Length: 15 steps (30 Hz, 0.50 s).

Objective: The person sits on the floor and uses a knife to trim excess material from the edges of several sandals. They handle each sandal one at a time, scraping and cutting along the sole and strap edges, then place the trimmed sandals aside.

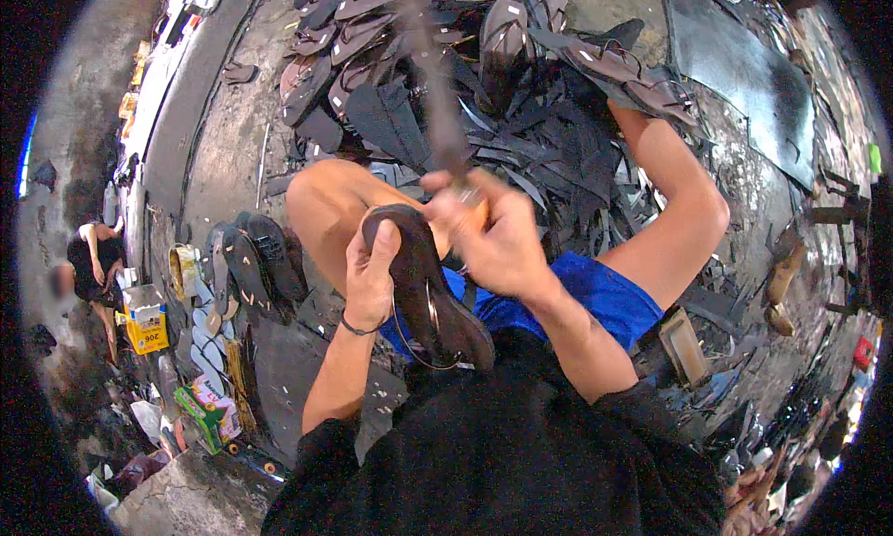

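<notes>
My left hand [374, 264] grips a dark brown sandal [430, 294] near one end, the thumb pressed on its face. The sandal lies tilted over my lap, a thin strap loop hanging from its side. Close beside its upper end, my right hand [493, 234] is closed and smeared by motion. From it a long, narrow, dark blade-like thing [433, 80] points away from me. Its blur hides whether it is a knife or a strip. Whether it touches the sandal I cannot tell.
Beyond my knees lies a heap of sandals [507, 33] and black offcuts [558, 164]. A dark sheet [735, 80] lies at the far right. On the left are several sandals in a row [256, 266], a yellow box [146, 322], a green box [206, 413] and another person [93, 261].
</notes>
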{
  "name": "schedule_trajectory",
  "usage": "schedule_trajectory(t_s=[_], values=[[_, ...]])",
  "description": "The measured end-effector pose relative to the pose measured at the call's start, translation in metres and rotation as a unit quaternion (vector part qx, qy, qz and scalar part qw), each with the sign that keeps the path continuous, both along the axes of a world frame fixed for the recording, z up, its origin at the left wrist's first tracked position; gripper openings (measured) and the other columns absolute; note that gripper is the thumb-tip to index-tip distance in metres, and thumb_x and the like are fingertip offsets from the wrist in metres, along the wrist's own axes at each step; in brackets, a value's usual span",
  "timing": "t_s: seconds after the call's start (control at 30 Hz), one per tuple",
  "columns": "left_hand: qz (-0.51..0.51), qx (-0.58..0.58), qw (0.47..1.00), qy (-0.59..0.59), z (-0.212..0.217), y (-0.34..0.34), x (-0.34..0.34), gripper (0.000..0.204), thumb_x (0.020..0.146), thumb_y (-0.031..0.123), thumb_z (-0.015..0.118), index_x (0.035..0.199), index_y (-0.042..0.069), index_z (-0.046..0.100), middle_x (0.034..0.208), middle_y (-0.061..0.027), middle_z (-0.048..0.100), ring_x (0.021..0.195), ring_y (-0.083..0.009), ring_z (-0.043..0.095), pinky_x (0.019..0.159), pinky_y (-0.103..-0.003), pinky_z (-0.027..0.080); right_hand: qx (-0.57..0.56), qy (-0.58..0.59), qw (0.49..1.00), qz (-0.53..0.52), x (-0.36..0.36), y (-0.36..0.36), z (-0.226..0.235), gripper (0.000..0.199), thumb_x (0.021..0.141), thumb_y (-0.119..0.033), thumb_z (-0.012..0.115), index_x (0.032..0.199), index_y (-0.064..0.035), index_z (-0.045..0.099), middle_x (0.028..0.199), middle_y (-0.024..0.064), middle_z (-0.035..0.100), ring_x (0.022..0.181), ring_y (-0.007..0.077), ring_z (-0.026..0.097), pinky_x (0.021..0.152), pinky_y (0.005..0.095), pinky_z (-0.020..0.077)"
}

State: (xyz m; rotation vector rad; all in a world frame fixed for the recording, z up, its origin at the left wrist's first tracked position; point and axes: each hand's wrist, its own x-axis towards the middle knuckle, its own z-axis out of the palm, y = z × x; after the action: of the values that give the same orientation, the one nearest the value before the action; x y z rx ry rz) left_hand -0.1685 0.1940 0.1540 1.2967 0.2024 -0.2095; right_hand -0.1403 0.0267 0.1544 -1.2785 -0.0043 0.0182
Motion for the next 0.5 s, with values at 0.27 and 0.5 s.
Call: schedule_trajectory(t_s=[0.27,0.5], values=[[0.085,0.135,0.987,-0.022,-0.017,-0.017,0.000,0.023,0.101,0.024,0.061,0.108,0.002,0.061,0.093,-0.0010,0.064,0.082,-0.0072,0.057,0.072,-0.023,0.048,0.154,-0.021,0.982,-0.104,0.014,0.027,-0.005,0.038,0.104,-0.023,0.049,0.070,-0.0073,0.047,0.054,-0.0006,0.047,0.044,0.0082,0.045,0.042,0.0252,0.0383],[0.102,0.279,0.954,-0.043,-0.025,-0.016,-0.018,0.029,0.096,0.027,0.067,0.104,0.000,0.063,0.091,-0.0034,0.065,0.081,-0.0104,0.058,0.073,-0.026,0.049,-0.061,-0.005,0.996,-0.057,-0.075,0.004,-0.002,0.015,0.093,-0.015,0.065,0.101,-0.0026,0.062,0.069,0.0001,0.060,0.065,0.0039,0.056,0.056,0.0285,0.0475]])
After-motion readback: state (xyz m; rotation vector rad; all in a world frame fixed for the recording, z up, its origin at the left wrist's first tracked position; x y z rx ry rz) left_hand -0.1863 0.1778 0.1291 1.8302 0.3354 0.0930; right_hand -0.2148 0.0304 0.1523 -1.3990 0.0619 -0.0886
